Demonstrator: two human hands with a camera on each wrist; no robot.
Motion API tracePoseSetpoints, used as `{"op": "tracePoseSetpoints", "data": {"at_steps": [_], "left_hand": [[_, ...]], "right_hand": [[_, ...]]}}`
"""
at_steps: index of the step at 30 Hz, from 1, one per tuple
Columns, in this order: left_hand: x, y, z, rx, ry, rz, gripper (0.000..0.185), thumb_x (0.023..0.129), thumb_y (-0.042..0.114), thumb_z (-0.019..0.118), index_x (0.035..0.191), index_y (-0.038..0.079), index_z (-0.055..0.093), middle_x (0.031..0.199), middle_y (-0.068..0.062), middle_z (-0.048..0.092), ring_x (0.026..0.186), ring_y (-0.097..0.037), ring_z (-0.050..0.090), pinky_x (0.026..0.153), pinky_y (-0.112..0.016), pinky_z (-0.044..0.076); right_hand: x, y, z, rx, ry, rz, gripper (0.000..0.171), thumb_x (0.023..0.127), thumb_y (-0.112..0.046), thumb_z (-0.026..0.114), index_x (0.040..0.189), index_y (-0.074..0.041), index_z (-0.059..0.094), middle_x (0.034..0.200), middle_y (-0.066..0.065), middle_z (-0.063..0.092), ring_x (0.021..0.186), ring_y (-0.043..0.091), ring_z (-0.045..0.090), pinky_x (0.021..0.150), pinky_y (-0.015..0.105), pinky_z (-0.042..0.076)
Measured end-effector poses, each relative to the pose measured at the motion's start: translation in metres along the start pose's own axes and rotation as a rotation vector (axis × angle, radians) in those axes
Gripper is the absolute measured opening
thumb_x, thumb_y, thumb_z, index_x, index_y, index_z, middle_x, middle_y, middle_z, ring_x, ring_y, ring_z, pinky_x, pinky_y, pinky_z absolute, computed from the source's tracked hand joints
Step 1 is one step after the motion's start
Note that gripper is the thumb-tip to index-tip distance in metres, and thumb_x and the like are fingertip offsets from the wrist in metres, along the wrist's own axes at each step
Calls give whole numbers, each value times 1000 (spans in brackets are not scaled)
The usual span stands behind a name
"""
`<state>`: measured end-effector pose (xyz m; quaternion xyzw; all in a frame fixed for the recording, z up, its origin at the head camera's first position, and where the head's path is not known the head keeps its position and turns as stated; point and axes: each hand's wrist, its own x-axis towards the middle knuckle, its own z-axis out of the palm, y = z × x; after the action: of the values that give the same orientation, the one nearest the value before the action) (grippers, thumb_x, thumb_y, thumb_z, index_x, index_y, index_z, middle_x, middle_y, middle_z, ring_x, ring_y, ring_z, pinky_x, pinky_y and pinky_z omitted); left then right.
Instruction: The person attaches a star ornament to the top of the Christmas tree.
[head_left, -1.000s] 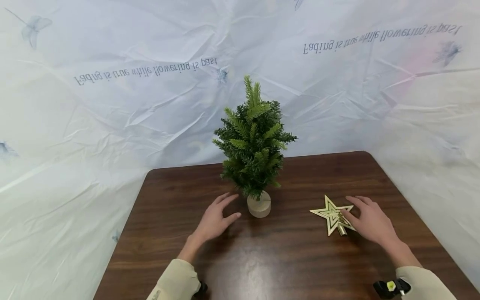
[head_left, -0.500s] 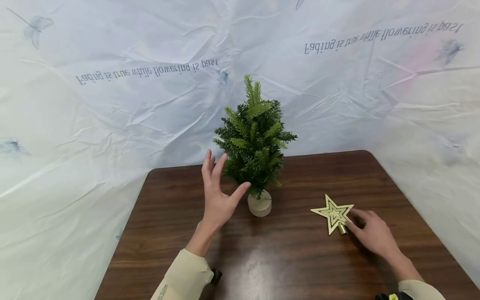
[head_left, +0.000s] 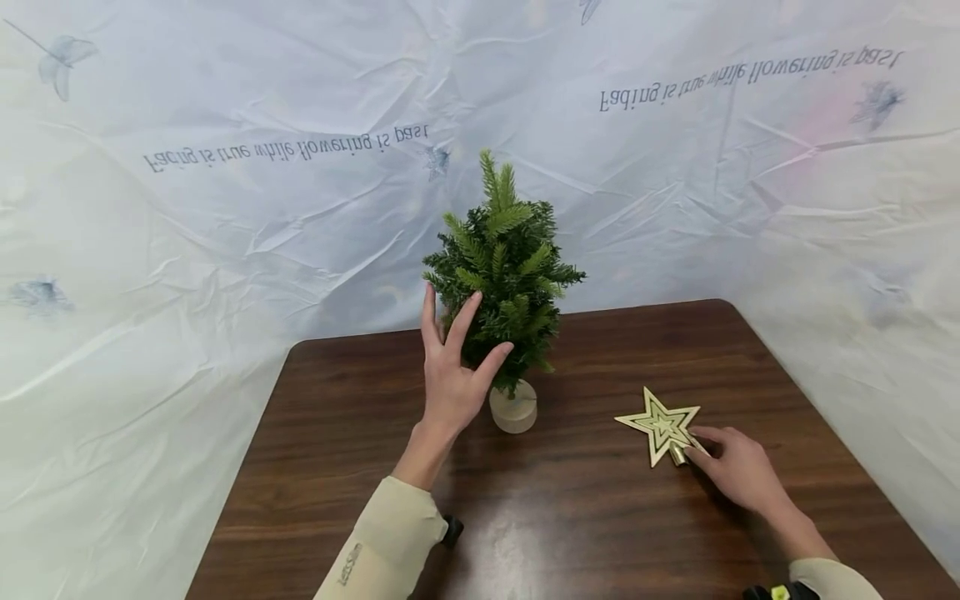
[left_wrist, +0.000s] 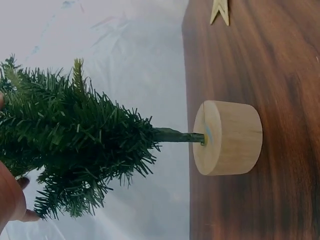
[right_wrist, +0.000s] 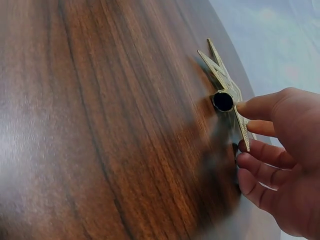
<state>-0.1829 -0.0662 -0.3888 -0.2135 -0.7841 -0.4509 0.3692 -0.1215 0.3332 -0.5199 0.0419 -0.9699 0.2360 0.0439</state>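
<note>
1. Right hand low on the worktop, grip curled: thumb and fingers pinch the star topper at its tube socket
2. Star lies flat on the worktop, right of the tree, well apart from it; socket end points at the person, not lifted yet
3. Left hand raised, grip spread, fingers straight and fanned against the left side of the small tree; touching or just short of the foliage, no clasp visible
4. Tree upright on its round wooden base, base flat on the worktop near the back edge, thin stem between base and branches
5. Tip of the tree is bare
6. Judgement: pickup step, star being grabbed while the other hand steadies the tree
7. Next move likely calls for lifting the star, turning the socket down, lining it over the top sprig; left hand should firm up on the tree, since the base looks light and could tip
8. Behind: crumpled white sheet with printed text
</note>
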Motion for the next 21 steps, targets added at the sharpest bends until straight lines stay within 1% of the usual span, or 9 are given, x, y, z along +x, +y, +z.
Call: {"op": "tracePoseSetpoints", "data": {"at_steps": [3, 5, 9, 13, 16, 18, 21], "left_hand": [[3, -3, 2, 9, 3, -22, 68, 84, 34, 74, 144, 30, 43, 158, -11, 6, 145, -28, 11, 104, -60, 28], [4, -5, 2, 5, 6, -35, 67, 83, 32, 74, 143, 30, 44, 158, -10, 9, 145, -28, 15, 102, -59, 31], [4, -9, 1, 9, -27, -76, 67, 84, 34, 73, 143, 32, 43, 155, -8, 16, 143, -26, 18, 99, -56, 35], [8, -11, -1, 3, -88, -94, 66, 87, 40, 69, 145, 33, 39, 147, -2, 33, 134, -23, 35, 96, -55, 33], [11, -12, -3, -8, -108, -86, 65, 88, 42, 67, 145, 33, 37, 140, 3, 43, 124, -21, 45, 92, -53, 30], [11, -12, -2, -14, -112, -85, 65, 88, 43, 66, 146, 33, 37, 139, 4, 46, 125, -19, 45, 95, -53, 28], [9, -11, 0, -25, -106, -88, 65, 88, 40, 66, 146, 33, 36, 139, 5, 45, 126, -19, 44, 98, -55, 27]], "right_hand": [[1, -2, 1, 14, -14, 21, 39, 85, -26, 72, 113, 1, 67, 85, 6, 63, 70, 16, 52, 61, 38, 42], [1, -2, 3, 29, -23, 39, 37, 85, -23, 71, 113, 0, 67, 83, 3, 61, 70, 15, 51, 61, 35, 41], [1, -4, 5, 49, -34, 72, 33, 86, -19, 69, 113, 0, 67, 81, 1, 61, 69, 15, 52, 61, 34, 41], [4, -6, 5, 52, -28, 84, 31, 87, -17, 68, 113, -1, 67, 80, 2, 61, 67, 15, 50, 59, 33, 39], [8, -7, 5, 56, -26, 85, 31, 87, -17, 68, 114, -1, 67, 80, 2, 62, 67, 15, 50, 59, 32, 39], [9, -7, 6, 65, -30, 96, 31, 87, -16, 68, 114, 0, 67, 81, 2, 62, 67, 15, 51, 59, 32, 40], [9, -5, 6, 71, -31, 111, 32, 87, -17, 69, 113, 1, 67, 80, 2, 62, 67, 15, 51, 59, 31, 40]]}}
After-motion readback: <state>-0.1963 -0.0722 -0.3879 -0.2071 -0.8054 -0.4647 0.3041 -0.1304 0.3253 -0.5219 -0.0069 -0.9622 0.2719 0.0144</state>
